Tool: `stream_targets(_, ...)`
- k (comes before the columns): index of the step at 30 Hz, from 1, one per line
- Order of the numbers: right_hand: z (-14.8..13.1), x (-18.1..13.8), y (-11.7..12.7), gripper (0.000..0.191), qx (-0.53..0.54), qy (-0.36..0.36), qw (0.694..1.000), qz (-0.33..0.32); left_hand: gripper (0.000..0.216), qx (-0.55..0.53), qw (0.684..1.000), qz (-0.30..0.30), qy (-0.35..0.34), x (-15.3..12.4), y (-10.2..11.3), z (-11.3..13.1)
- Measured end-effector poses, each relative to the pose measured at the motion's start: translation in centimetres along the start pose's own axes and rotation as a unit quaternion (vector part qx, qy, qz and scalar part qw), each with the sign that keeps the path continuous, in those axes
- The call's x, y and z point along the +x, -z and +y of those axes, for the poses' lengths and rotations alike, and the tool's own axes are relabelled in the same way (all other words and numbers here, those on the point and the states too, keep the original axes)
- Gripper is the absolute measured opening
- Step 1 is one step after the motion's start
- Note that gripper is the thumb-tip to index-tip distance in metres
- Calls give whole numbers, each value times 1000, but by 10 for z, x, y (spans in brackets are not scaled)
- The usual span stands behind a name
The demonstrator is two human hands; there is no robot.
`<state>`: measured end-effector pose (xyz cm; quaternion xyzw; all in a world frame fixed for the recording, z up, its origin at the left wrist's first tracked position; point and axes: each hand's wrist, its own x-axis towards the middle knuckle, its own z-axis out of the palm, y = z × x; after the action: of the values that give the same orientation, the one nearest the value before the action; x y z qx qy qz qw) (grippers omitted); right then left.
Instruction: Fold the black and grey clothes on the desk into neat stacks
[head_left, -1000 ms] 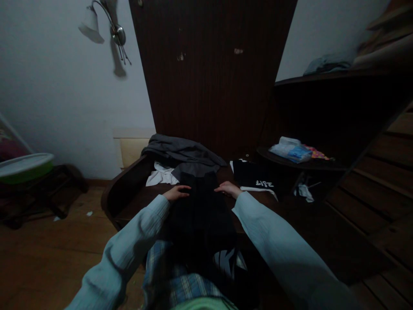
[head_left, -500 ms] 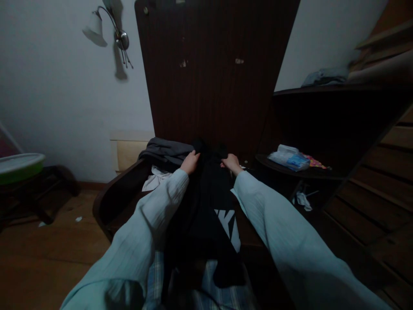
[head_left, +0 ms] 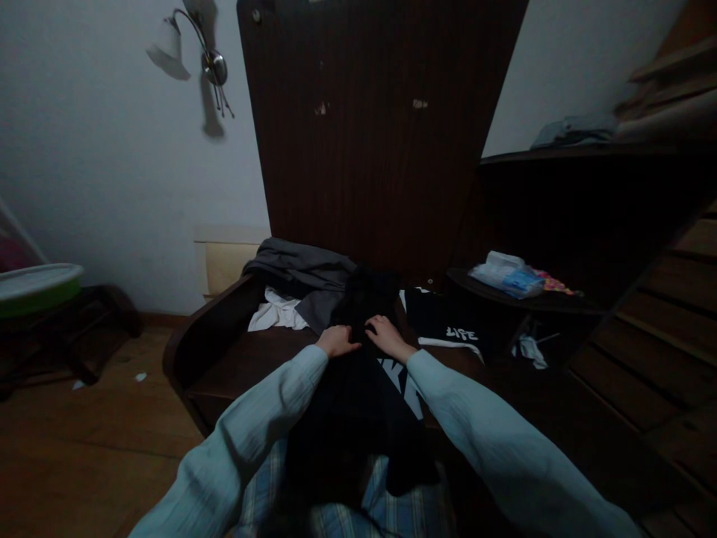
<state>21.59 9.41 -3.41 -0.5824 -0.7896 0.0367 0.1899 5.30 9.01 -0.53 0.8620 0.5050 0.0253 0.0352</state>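
Observation:
A black garment (head_left: pixel 358 403) with large white lettering lies over the dark wooden bench and hangs toward my lap. My left hand (head_left: pixel 339 341) has its fingers curled on the garment's upper part, thumb pointing right. Close beside it, my right hand (head_left: pixel 386 336) is bent over the same cloth just above the white print. Both hands look closed on the fabric, though the dark cloth hides how much they grip. Beyond them, the garment's far end blends into other dark cloth.
At the bench's left end lie grey clothing (head_left: pixel 308 261) and a white cloth (head_left: pixel 277 310). A folded black-and-white garment (head_left: pixel 442 317) lies to the right. The corner shelf (head_left: pixel 594 302) holds a blue-white packet (head_left: pixel 507 276). A wooden armrest (head_left: pixel 184 344) curves at left.
Both hands have come nearer to me and closer together, from the garment's far end to its middle. The folded black-and-white garment at right is now more visible.

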Motion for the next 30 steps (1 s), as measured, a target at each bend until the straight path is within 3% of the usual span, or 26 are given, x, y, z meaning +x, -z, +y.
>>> stream_targets(6, -13, -19, 8, 14, 34, -23, 998, -41, 29, 31, 999, -41, -14, -11, 6, 21)
stream_targets(11, -17, -48, 19, 14, 65, 1, 993, -101, 22, -7, 991, -85, -99, -28, 2, 32)
stream_targets(14, -15, -55, 28, 19, 99, 3, 989, -114, 20, -62, 993, -4, -102, -35, -10, 35)
stream_targets(17, -12, -51, 36, 23, 180, -20, 968, -175, 17, -126, 983, 91, -96, -39, -25, 35)
stream_targets(19, -9, -46, 37, 23, 247, -50, 942, -221, 18, -175, 972, 125, -98, -39, -32, 34)
stream_targets(22, -6, -39, 34, 21, 295, -80, 929, -206, 19, -234, 958, 145, -84, -37, -35, 33)
stream_targets(26, -3, -37, 27, 24, 301, -69, 936, -170, 20, -277, 952, 116, -61, -31, -26, 39)
stream_targets(30, -2, -46, 33, 22, 265, -33, 946, -185, 22, -251, 966, 28, -65, -28, -22, 47)
